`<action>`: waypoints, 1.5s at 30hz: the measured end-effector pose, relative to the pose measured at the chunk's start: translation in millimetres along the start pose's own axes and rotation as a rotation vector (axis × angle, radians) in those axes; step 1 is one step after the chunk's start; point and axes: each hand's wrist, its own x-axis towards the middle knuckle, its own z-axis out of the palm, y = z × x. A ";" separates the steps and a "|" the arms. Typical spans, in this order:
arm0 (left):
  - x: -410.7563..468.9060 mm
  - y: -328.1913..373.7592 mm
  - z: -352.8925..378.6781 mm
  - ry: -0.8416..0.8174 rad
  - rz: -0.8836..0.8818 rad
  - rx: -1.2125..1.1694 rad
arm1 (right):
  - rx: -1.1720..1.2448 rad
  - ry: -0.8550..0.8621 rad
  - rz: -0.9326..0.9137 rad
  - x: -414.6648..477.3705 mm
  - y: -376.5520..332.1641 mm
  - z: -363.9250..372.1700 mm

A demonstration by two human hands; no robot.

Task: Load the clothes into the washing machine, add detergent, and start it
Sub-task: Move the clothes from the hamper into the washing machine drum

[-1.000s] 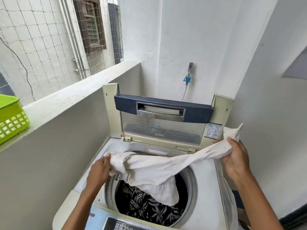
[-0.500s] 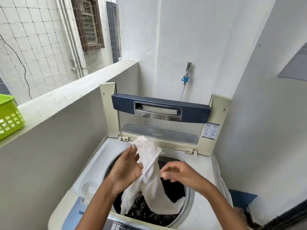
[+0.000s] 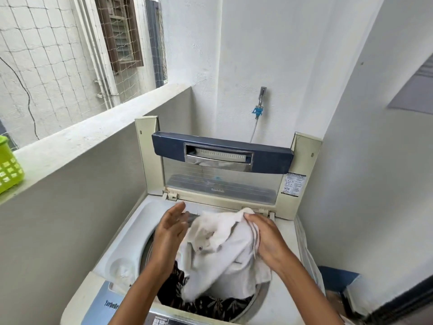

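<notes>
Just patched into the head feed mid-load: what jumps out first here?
A bundled white cloth garment over the round drum mouth of the cream top-loading washing machine, with the right hand gripping its far edge and the left hand open beside it. Dark leaf-patterned fabric lies beneath; the navy-handled lid stands upright behind.

Green basket [image 3: 9, 170]: cut by left edge. Control panel [image 3: 164, 321]: cut by near edge. Dark patterned clothes [image 3: 210, 306]: mostly hidden under white garment [image 3: 222, 249].
</notes>
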 end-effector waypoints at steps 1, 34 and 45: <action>-0.9 -1.0 -1.5 -0.025 -0.001 0.000 | 0.006 -0.014 0.002 2.6 -5.5 -1.7; 58.4 13.0 -39.2 0.316 0.032 0.356 | -1.372 0.157 -0.010 41.2 -3.3 -39.9; 47.8 -12.7 -47.3 0.157 -0.064 0.252 | -0.695 0.157 -0.006 33.8 6.4 -43.1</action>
